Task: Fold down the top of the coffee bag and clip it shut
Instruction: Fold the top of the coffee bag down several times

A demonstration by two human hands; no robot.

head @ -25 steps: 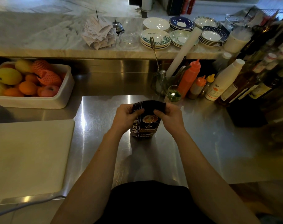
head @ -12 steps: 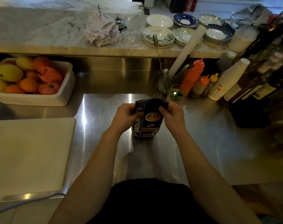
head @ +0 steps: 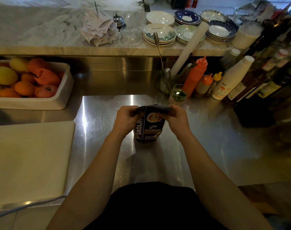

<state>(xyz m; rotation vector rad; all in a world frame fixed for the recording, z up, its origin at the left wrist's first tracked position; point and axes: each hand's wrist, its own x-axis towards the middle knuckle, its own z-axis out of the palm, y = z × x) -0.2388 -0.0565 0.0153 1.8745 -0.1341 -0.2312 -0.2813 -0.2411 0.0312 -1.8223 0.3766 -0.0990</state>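
Observation:
A dark coffee bag (head: pixel 150 128) with a coffee-cup picture and white lettering stands upright on the steel counter (head: pixel 207 146), at the middle of the view. My left hand (head: pixel 127 119) grips its top left corner. My right hand (head: pixel 177 117) grips the top right corner. Between the two hands the bag's top edge is bent over into a flat fold. No clip shows anywhere in view.
A white cutting board (head: pixel 30 160) lies at the left. Behind it stands a white tub of fruit (head: pixel 41 100). Squeeze bottles (head: pixel 197 75), a small green glass (head: pixel 178 95) and glass bottles (head: pixel 257 83) crowd the right. Plates (head: pixel 159 34) sit on the marble ledge.
The top of the bag has been pressed lower and flatter between my hands. Both hands stay on its corners. The view has shifted slightly.

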